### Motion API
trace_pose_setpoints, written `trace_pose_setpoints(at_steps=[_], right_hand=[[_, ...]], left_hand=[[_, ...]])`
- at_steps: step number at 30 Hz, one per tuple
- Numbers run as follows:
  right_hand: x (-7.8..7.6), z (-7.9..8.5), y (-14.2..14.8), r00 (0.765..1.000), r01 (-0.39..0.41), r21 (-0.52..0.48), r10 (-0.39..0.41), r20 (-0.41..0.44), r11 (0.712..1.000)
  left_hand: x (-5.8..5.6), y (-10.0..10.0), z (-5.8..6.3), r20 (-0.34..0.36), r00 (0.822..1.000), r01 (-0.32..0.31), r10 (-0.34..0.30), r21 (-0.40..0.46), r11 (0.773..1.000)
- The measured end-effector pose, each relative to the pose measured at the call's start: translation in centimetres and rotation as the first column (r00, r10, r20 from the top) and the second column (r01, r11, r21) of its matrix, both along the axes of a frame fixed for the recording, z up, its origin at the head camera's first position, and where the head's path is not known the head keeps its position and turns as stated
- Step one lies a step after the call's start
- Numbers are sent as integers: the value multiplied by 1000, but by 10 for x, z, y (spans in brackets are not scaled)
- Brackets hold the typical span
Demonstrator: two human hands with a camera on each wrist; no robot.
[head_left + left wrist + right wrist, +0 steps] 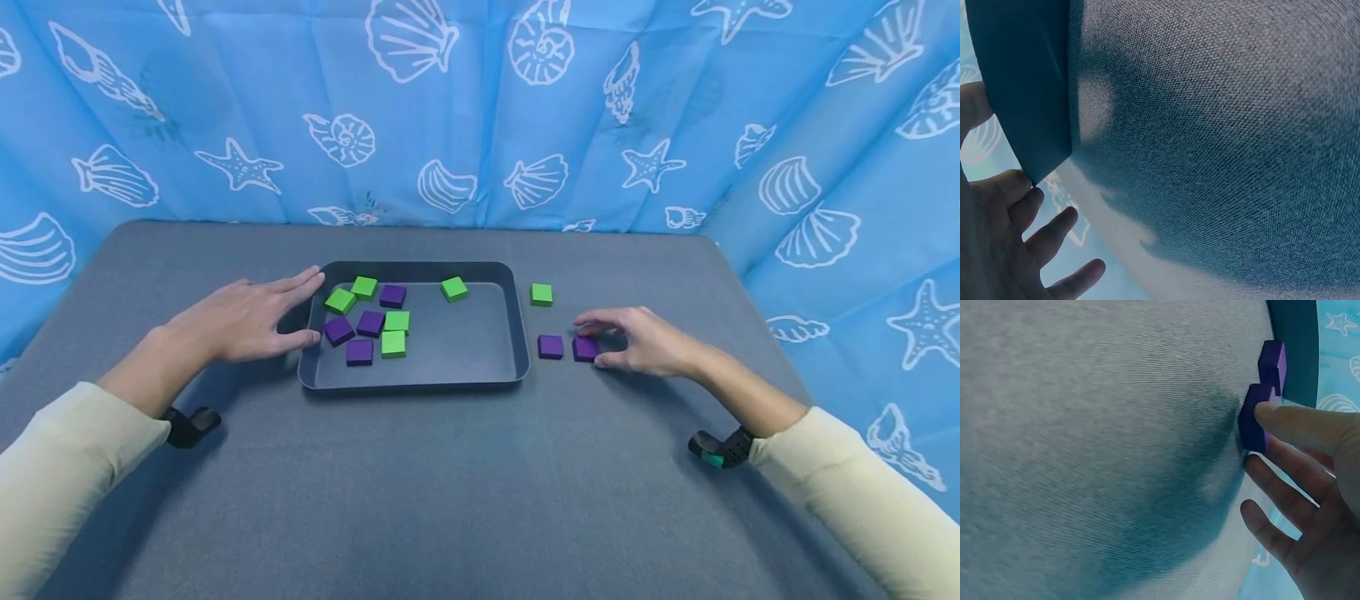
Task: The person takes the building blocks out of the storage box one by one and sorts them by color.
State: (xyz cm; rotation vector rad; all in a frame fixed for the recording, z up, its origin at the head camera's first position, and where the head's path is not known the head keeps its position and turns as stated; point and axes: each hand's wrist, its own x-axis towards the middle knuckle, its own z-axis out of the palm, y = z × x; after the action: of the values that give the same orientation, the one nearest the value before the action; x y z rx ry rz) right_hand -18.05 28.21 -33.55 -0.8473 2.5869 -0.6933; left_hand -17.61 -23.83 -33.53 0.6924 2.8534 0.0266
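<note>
Thumb and fingers of my right hand point(637, 340) pinch a purple block point(585, 349) on the table, right of the tray. Its thumb lies against the block point(1254, 419) in the right wrist view. Just left of it is another purple block point(551, 347), and a green block point(542, 294) lies farther back. My left hand point(251, 319), its fingers extended, touches the left rim of the dark tray point(465, 367). Several green blocks point(393, 344) and purple blocks point(359, 352) lie inside, mostly in the left half. A lone green block point(453, 289) sits near the tray's back wall.
The grey cloth-covered table point(450, 483) spreads under everything. A blue curtain point(480, 108) with white shell prints hangs along its back and right side. Black wrist devices point(191, 427) are worn at both cuffs.
</note>
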Motion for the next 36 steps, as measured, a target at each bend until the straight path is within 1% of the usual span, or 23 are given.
trace_pose_setpoints(at_steps=[4, 6, 8, 14, 18, 23, 26, 29, 36], right_hand=[[-8, 12, -9, 1000, 0, 52, -2, 25, 999], [-13, 21, -16, 1000, -2, 63, 1, 15, 998], [-19, 28, -25, 1000, -7, 60, 8, -13, 998], [-32, 46, -55, 995, -22, -23, 20, -95, 999], [-40, 53, -76, 994, -34, -60, 28, -106, 998], [-46, 52, -104, 994, -32, -68, 25, -102, 997], [-48, 47, -119, 995, -34, -53, 29, -95, 998], [-50, 42, -133, 997, -46, -35, 44, -68, 998], [-55, 30, -156, 998, -54, 7, 54, -21, 999]], left_hand=[[0, 1, 0, 0, 1000, 0, 0, -6, 1000], [0, 1, 1, 0, 1000, 0, 0, -7, 1000], [1, 1, 1, 0, 1000, -2, 2, -9, 1000], [0, 0, 0, -2, 1000, 0, 0, -4, 1000], [-1, 0, 0, 3, 1000, -4, 4, -3, 1000], [-1, 0, 0, 6, 1000, -8, 8, -1, 1000], [-1, 1, 1, 1, 1000, -5, 5, -1, 1000], [-1, 1, 1, -1, 1000, -4, 4, -4, 1000], [0, 1, 1, 9, 1000, -6, 6, -10, 1000]])
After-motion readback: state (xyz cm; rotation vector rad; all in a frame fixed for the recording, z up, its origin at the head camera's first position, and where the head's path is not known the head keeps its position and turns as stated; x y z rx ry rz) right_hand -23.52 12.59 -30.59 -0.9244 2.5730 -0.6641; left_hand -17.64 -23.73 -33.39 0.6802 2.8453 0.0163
